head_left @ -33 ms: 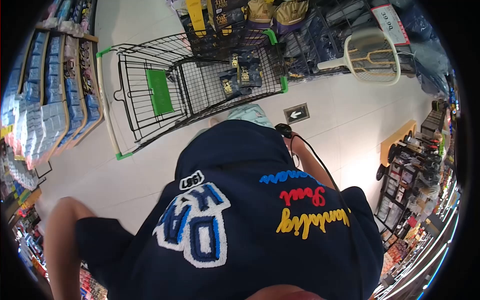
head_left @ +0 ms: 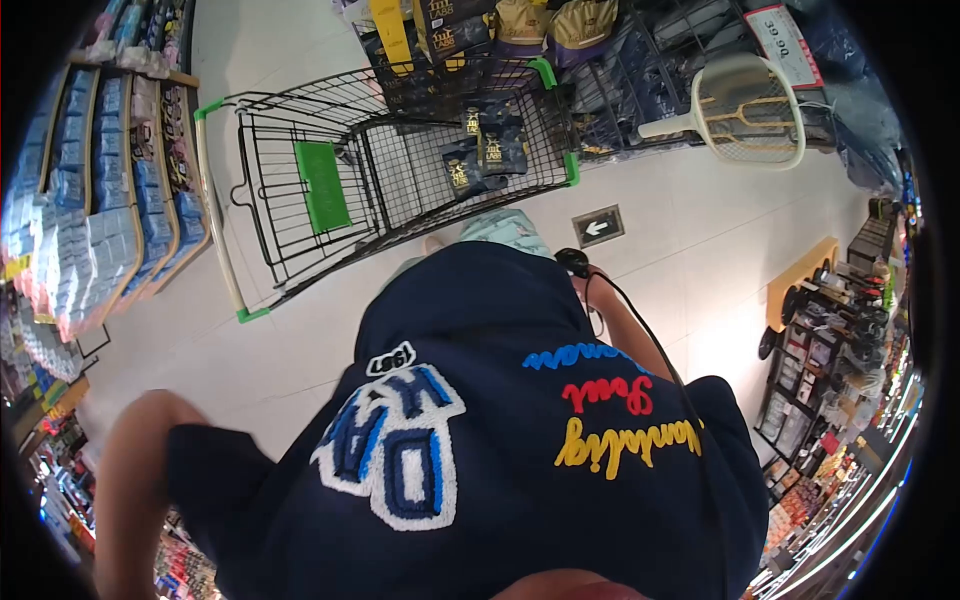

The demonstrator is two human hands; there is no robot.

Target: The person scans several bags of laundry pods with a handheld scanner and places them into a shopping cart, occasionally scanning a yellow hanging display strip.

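Observation:
My right hand (head_left: pixel 597 288) is beside my body at centre right, closed around a small black device (head_left: pixel 572 262) with a black cable; the fingers are partly hidden. My left hand is out of view; the bent left arm (head_left: pixel 135 480) runs off the lower left edge. In front of me stands a black wire shopping cart (head_left: pixel 300 245) with green corners. Several dark packets with gold print (head_left: pixel 498 148) lie inside it. Neither hand touches the cart.
Shelves of blue packets (head_left: pixel 110 240) stand at left. Gold and purple bags (head_left: pixel 582 30) are beyond the cart. A white racket (head_left: pixel 748 112) hangs near a price sign (head_left: pixel 782 45). A floor arrow (head_left: pixel 598 227) lies right of me, with more shelving (head_left: pixel 800 370) farther right.
The view has shifted slightly, so the cart and shelves appear a little farther right. My left arm has moved slightly; my right hand keeps its hold on the black device.

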